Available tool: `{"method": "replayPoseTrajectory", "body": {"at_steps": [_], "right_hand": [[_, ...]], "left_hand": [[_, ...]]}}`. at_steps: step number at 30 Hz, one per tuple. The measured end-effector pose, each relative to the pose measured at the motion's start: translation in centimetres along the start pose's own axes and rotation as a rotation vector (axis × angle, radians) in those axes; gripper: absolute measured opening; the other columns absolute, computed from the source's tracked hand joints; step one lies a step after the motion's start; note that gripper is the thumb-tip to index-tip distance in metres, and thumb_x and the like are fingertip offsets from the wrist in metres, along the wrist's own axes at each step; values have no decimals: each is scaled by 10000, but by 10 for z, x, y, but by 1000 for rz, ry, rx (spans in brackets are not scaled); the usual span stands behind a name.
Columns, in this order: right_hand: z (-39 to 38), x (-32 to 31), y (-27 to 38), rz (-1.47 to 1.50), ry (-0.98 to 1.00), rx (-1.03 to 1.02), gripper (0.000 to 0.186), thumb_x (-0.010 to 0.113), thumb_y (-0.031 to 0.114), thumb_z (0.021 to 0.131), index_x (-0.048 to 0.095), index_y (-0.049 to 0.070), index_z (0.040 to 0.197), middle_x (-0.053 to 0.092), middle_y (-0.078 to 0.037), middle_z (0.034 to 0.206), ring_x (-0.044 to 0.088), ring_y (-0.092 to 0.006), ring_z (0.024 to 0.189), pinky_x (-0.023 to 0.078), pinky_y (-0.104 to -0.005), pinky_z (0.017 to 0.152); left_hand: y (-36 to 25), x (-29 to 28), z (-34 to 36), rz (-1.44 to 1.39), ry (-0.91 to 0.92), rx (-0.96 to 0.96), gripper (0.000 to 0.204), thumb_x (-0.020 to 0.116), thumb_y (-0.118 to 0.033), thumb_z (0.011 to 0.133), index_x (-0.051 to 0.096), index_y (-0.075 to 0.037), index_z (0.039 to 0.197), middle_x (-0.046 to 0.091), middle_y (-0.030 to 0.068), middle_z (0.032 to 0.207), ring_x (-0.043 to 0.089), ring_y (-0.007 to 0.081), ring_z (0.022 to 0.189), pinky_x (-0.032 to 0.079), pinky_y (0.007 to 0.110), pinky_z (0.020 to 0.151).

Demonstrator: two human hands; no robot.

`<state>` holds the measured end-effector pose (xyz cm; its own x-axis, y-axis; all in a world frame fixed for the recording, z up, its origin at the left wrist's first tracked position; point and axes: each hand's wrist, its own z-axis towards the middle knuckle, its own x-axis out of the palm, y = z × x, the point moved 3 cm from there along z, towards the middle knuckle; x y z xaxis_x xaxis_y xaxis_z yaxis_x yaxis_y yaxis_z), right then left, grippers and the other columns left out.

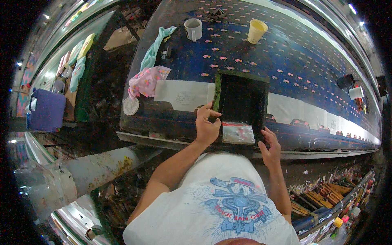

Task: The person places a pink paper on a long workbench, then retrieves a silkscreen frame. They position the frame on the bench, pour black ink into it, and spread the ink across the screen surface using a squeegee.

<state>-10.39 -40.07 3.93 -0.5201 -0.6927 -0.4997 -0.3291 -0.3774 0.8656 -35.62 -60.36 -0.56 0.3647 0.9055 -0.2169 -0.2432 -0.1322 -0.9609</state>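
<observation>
A rectangular green-edged screen frame (241, 98) with dark mesh stands on the long dark-blue printing table (188, 57), a silvery taped panel (238, 132) along its near end. My left hand (207, 124) grips the frame's left edge with curled fingers. My right hand (270, 145) is at its near right corner, fingers apart. White paper (183, 94) lies left of the frame, more sheets (283, 110) to its right, some bearing drawings. A pink patterned cloth (145, 83), a mint cloth (152, 51) and a white lid (131, 105) lie at the left.
A grey mug (193, 29) and yellow cup (257, 31) stand farther back among rows of small printed shapes. A white container (356, 92) is far right. A purple bin (45, 110) and rusty pipe (98, 171) are left; wooden pieces (330, 196) lie low right.
</observation>
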Motion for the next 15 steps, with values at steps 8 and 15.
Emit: {"method": "replayPoseTrajectory", "body": {"at_steps": [8, 15], "right_hand": [[6, -6, 8, -181, 21, -69, 454, 791, 140, 1000, 714, 50, 1439, 618, -227, 1596, 586, -420, 1480, 471, -510, 1228], [12, 7, 55, -419, 127, -525, 564, 870, 118, 874, 701, 66, 1410, 649, -180, 1529, 605, -429, 1410, 503, -555, 1168]], "left_hand": [[1, 4, 0, -24, -45, 11, 218, 807, 72, 778, 776, -49, 956, 676, 265, 1508, 629, 383, 1382, 458, 463, 1192], [11, 3, 1, -1, -7, -78, 204, 809, 43, 793, 757, -40, 972, 650, 265, 1571, 673, 293, 1367, 506, 391, 1152]]}}
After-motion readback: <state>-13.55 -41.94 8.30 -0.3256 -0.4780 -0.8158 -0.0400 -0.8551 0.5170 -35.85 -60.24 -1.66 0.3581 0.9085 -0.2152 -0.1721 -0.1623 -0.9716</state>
